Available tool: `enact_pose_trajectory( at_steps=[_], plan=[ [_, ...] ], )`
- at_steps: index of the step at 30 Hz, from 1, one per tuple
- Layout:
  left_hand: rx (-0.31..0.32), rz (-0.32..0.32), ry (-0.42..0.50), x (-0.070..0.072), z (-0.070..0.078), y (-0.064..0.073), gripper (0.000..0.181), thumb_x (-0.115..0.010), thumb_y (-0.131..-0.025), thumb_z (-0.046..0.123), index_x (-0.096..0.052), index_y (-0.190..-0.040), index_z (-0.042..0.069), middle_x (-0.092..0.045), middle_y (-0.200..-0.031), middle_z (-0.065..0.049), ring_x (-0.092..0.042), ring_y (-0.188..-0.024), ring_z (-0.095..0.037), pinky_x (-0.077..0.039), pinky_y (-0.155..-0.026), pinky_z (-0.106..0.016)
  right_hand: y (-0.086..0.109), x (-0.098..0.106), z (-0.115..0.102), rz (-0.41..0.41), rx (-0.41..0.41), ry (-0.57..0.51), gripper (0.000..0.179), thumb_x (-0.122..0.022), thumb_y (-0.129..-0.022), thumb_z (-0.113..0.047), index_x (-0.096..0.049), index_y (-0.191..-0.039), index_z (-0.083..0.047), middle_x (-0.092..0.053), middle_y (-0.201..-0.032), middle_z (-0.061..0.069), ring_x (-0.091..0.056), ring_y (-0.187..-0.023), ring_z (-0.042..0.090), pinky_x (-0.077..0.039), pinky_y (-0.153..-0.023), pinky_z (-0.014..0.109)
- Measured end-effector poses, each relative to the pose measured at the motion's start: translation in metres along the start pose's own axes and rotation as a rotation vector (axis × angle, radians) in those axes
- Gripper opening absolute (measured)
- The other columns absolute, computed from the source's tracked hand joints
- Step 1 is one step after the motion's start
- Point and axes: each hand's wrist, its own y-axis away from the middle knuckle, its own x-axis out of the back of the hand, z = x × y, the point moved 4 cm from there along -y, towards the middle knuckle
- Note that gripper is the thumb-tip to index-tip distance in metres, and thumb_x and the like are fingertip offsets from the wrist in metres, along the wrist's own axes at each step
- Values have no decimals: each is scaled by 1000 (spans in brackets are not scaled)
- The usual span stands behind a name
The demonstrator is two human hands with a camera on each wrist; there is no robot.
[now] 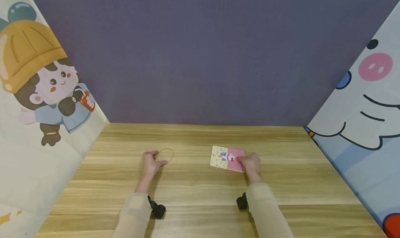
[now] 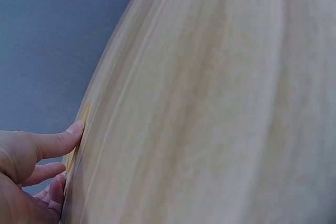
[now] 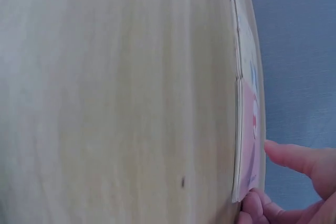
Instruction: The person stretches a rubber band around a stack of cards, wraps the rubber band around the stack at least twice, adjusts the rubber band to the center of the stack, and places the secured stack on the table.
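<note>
A thin yellow ring, apparently a rubber band [image 1: 173, 152], lies on the wooden table. My left hand [image 1: 151, 164] rests beside it, thumb and index finger spread apart and touching its near left side. In the left wrist view the thumb [image 2: 60, 142] is against the band [image 2: 84, 115]. To the right lies a small flat booklet [image 1: 219, 157], one half pale yellow with little figures, the other pink with a white character. My right hand [image 1: 251, 163] holds its pink right end, thumb on top and fingers at the edge. The right wrist view shows the booklet's layered side [image 3: 239, 135].
The wood-grain table [image 1: 193, 193] ends at a dark blue-grey upright panel [image 1: 200, 57]. Cartoon-printed walls stand at the left [image 1: 18, 154] and right [image 1: 359, 126]. Each wrist carries a black camera, the left one [image 1: 158, 211] and the right one [image 1: 242, 202].
</note>
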Motion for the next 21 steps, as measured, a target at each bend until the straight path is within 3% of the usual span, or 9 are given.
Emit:
enact_pose_trajectory(
  at_steps=[5,14,21],
  plan=[
    [8,-7,6,1,1,1,62,-76,-62,-3,-47,-115,-16,-37,-110,-26,-40,-95,-33,-42,-79,-39,2,-2,-2,13,-17,-16,43,-75,-67,-27,-53,-88,4,-52,-75,11,-46,-62,19,-39,-51,26],
    [-12,-15,4,7,-2,7,61,-76,-62,-3,-48,-114,-16,-37,-112,-26,-41,-96,-35,-43,-81,-40,15,-12,4,103,-43,36,38,-78,-62,-29,-51,-70,-3,-52,-66,8,-45,-56,18,-39,-49,28],
    [-20,-47,22,11,-6,11,60,-75,-63,-5,-46,-115,-16,-35,-113,-27,-39,-97,-35,-42,-81,-41,31,-17,6,135,-67,60,39,-78,-62,-28,-51,-71,-2,-52,-69,11,-47,-61,23,-42,-53,33]
  ],
)
